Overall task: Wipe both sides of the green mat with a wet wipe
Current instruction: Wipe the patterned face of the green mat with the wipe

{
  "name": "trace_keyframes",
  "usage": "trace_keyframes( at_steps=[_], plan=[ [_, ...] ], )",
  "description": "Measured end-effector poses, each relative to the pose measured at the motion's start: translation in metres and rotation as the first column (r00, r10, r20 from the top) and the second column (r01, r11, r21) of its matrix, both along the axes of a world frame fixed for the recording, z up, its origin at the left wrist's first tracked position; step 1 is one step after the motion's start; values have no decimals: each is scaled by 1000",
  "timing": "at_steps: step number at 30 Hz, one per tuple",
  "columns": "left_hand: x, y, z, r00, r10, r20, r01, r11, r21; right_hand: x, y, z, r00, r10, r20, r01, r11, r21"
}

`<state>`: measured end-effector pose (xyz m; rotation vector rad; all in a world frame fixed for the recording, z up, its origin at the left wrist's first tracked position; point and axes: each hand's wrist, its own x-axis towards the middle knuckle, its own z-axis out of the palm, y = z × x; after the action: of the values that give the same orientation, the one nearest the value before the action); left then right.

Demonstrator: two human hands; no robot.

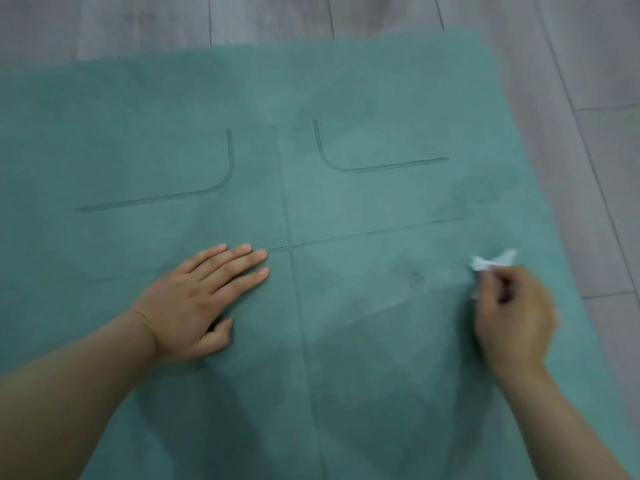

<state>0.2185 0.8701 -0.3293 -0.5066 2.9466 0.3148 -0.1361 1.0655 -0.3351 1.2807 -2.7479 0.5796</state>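
Note:
The green mat [346,109] lies flat on the floor and fills most of the view, with dark guide lines and a small circle printed on it. My left hand [204,299] presses flat on the mat left of the centre line, fingers straight. My right hand [512,313], blurred, grips a crumpled white wet wipe [491,263] against the mat near its right side. The wipe sticks out beyond my fingers.
Grey wood-plank floor [571,64] shows beyond the mat's far edge and along its right edge. Darker damp patches mark the mat around the upper middle and right.

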Motion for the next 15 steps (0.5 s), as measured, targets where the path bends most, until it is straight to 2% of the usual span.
trace_keyframes(
  at_steps=[1,2,3,7,12,14,15],
  plan=[
    [0,1,0,1000,0,-5,0,1000,-10,-35,13,-1,957,-281,72,285,957,-53],
    [0,2,0,1000,0,-9,0,1000,-17,-52,28,-4,906,-409,106,418,905,-76],
    [0,3,-1,1000,6,-10,-6,1000,-22,-54,34,-8,895,-432,113,442,893,-89],
    [0,1,-3,1000,10,-8,-11,999,-44,-44,27,-14,911,-365,191,391,913,-121],
    [1,9,1,995,86,49,-83,994,-67,-52,30,-14,910,-385,153,399,913,-81],
    [-3,29,2,960,280,-15,-280,955,-95,-50,29,-12,926,-355,128,367,926,-86],
    [-6,53,1,899,435,-50,-438,897,-63,-51,28,-11,927,-354,125,365,927,-85]
  ],
)
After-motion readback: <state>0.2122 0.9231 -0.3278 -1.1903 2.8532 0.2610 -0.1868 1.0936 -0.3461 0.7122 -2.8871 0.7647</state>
